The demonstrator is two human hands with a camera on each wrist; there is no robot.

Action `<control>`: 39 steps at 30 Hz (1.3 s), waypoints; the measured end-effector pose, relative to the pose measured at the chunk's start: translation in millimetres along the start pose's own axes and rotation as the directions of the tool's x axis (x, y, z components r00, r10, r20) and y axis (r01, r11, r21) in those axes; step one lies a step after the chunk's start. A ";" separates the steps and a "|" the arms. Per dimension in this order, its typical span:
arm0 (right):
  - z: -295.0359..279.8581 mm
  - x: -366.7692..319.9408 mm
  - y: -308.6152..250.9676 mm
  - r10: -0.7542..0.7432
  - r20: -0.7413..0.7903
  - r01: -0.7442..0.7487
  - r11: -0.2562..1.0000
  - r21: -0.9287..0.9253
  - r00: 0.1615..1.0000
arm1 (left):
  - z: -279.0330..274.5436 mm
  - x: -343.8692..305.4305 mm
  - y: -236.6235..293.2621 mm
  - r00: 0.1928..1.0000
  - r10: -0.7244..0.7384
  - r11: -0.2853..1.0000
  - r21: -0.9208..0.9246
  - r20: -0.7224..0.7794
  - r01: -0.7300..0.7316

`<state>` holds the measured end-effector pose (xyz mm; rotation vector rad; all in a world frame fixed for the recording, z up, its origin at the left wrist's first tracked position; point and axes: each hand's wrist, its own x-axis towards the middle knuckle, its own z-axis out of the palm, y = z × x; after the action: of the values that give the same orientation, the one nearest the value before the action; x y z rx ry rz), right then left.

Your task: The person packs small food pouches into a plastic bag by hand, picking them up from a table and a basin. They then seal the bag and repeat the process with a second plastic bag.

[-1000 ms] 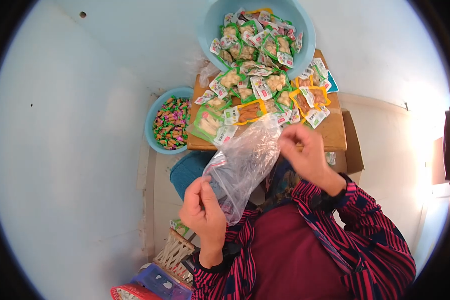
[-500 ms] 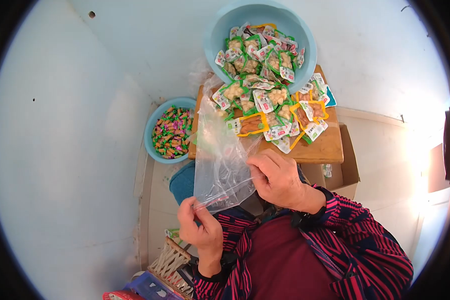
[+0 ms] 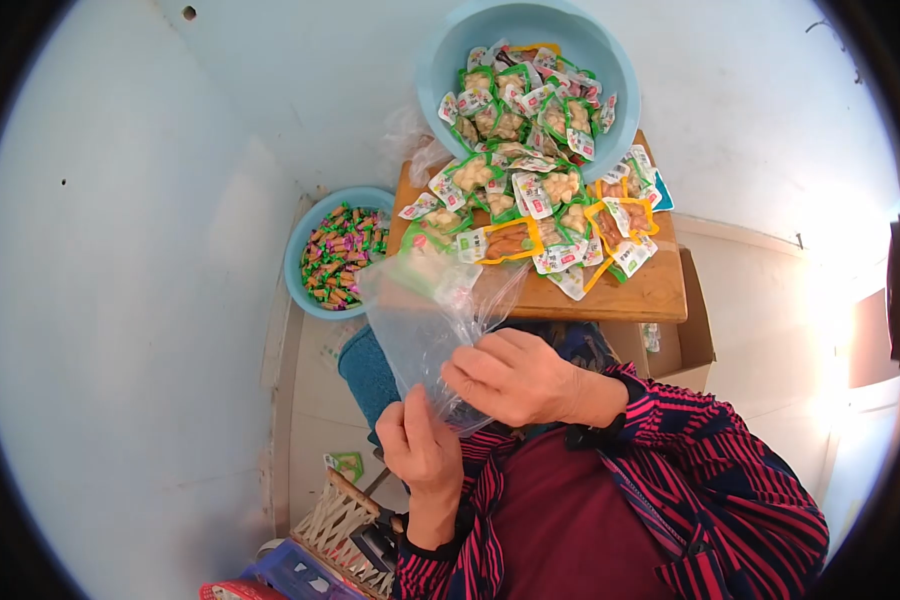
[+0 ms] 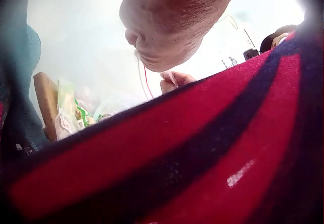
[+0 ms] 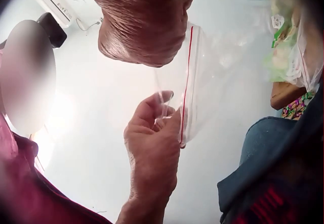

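A clear plastic bag (image 3: 415, 325) hangs between the two hands, over the person's lap and the table's near edge. Its red strip shows along one edge of the bag (image 5: 195, 92) in the right wrist view. The left hand (image 3: 422, 455) pinches that edge between thumb and fingers; the same left hand (image 5: 152, 150) appears below the right one. The right hand (image 3: 520, 378) grips the bag close beside it, fingers curled; its fingertips are hidden in the right wrist view, where the back of the right hand (image 5: 147, 21) shows. A sleeve covers much of the left wrist view, below the left hand (image 4: 172, 21).
Snack packets (image 3: 510, 240) lie piled on a wooden table (image 3: 660, 290), with a large blue basin (image 3: 625, 90) of packets behind. A smaller basin (image 3: 295, 270) holds wrapped sweets at the left. A cardboard box (image 3: 698, 300) stands right; a woven basket (image 3: 335, 515) is lower left.
The right hand has moved down and left, close to the left hand. The bag has swung to hang further left, and the left hand has shifted slightly.
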<state>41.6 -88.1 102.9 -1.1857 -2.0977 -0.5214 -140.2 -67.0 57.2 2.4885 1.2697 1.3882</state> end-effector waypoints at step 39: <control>116.5 -37.5 75.5 0.519 0.854 -0.259 -0.821 0.509 0.034 | -5.3 3.1 -31.7 0.996 -0.091 0.989 0.118 0.022 0.088</control>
<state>79.4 0.3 -4.0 -1.0191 -0.0324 1.5186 -163.5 -45.6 50.5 2.4789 1.4777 1.2918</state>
